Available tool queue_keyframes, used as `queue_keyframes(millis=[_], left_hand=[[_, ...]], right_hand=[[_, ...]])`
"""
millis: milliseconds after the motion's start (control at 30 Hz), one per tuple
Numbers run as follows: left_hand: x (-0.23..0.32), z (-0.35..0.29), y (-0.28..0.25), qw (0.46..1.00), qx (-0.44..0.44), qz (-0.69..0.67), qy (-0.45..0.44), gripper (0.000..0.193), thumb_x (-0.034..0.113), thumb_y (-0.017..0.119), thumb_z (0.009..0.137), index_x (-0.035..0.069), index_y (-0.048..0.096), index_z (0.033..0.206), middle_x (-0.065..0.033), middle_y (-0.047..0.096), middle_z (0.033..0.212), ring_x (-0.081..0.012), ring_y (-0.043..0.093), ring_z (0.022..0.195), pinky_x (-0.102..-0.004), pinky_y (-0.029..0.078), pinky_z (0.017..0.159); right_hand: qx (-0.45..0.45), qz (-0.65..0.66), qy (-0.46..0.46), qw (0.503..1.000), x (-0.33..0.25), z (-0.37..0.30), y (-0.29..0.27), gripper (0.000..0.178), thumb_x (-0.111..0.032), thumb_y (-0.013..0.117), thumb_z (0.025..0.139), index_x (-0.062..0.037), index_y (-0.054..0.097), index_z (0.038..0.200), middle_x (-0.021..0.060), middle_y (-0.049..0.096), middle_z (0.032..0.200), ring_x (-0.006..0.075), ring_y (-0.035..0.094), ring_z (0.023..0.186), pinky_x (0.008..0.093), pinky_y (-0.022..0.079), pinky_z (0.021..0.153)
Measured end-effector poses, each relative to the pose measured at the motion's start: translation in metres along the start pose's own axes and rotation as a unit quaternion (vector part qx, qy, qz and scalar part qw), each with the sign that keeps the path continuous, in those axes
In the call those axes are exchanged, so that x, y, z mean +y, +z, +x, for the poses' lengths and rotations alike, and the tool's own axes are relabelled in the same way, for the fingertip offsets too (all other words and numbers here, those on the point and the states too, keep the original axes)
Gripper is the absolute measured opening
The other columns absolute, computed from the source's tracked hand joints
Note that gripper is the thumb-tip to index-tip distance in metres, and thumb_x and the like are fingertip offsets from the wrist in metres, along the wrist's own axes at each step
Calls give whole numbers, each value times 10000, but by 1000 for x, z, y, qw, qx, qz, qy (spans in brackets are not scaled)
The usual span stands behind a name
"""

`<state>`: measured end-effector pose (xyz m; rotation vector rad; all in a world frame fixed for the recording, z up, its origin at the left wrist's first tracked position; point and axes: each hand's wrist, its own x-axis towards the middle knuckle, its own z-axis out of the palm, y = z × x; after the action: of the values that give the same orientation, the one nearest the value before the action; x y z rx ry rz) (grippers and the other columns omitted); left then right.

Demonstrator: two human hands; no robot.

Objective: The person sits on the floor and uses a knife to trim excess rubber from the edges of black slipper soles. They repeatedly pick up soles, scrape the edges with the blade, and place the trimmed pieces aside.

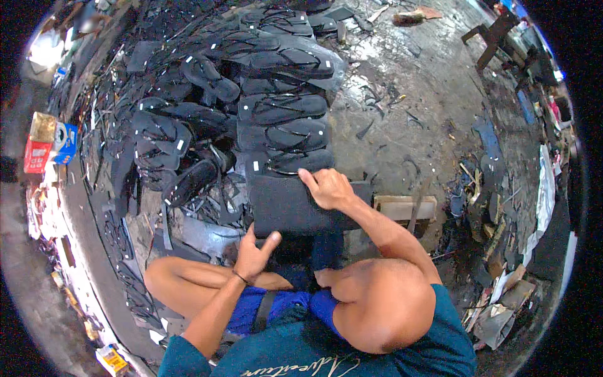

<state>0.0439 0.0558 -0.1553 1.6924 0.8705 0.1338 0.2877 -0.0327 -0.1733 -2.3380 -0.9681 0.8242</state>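
A flat black rectangular foam sheet (295, 204) lies in front of me. My left hand (252, 256) grips its near left corner, thumb on top and fingers underneath. On the far right side of the sheet rests my right hand (328, 188), its fingers curled under and largely hidden. The right thumb points left beside the strap of a black flip-flop (295, 162), just past the sheet's far edge. I cannot make out what the curled fingers hold. Beyond it, several black flip-flops (282, 108) with thin straps and small white tags lie stacked in a column.
More black flip-flops (162, 135) are heaped to the left, among dark scraps. A pale rectangular block (405, 207) lies right of the sheet. Offcuts litter the concrete floor (389, 138); a brush (408, 19) lies far off. A red and blue box (50, 144) stands at far left.
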Motion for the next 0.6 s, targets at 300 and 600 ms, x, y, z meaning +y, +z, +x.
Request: queue_keyframes(millis=[300, 600], left_hand=[[0, 154, -7, 993, 61, 105, 5, 531, 467, 647, 870, -55, 657, 970, -211, 698, 910, -309, 685, 852, -378, 506, 772], [25, 238, -10, 986, -18, 108, -124, 694, 578, 549, 895, -102, 644, 989, -215, 675, 984, -288, 648, 927, -376, 475, 832]], right_hand=[[333, -31, -154, 930, 7, 82, -55, 416, -246, 639, 886, -34, 543, 1231, 189, 561, 1224, 310, 507, 1177, 428, 380, 993], [90, 263, -79, 957, 97, -10, 23, 821, -353, 872, 672, -22, 495, 1322, 168, 598, 1243, 262, 573, 1149, 372, 443, 986]])
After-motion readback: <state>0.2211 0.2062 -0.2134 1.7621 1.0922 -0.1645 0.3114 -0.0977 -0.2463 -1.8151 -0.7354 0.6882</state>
